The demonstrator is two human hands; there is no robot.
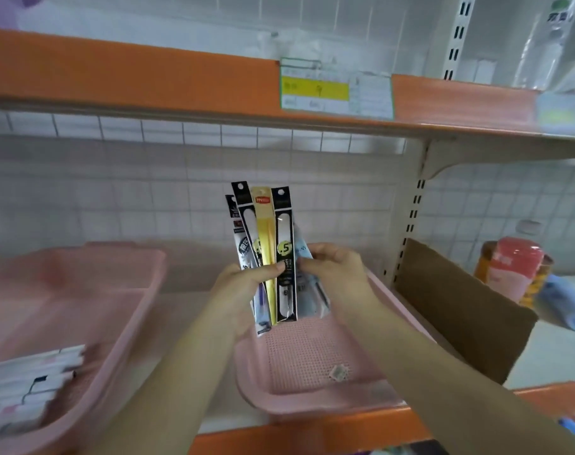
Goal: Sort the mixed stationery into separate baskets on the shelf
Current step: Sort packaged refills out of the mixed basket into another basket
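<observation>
Packs [284,231] of pen refills are held as a small fan in both hands, in the air above the back of the right basket [329,407]. They stand almost upright: long axes run top to bottom, hang-hole ends up, the tops spread a little apart and the lower ends bunched together. From left to right there is a black-and-white pack, a black one, a yellow one, a black one marked ".5", and a clear bluish one behind.

The left hand [243,290] grips the bunch near its lower half, thumb across the front and fingers curled behind. The right hand [332,270] pinches the clear pack at the fan's right edge between thumb and fingers.

The right basket, pink with a mesh floor, holds only a small tag [338,372]. The left basket [82,290], also pink, holds a blurred stack [33,382] of white packs at its near end. Both sit on the shelf [187,307]. A cardboard [460,307] divider stands right of the right basket, with a red-lidded tub [516,264] beyond it.
</observation>
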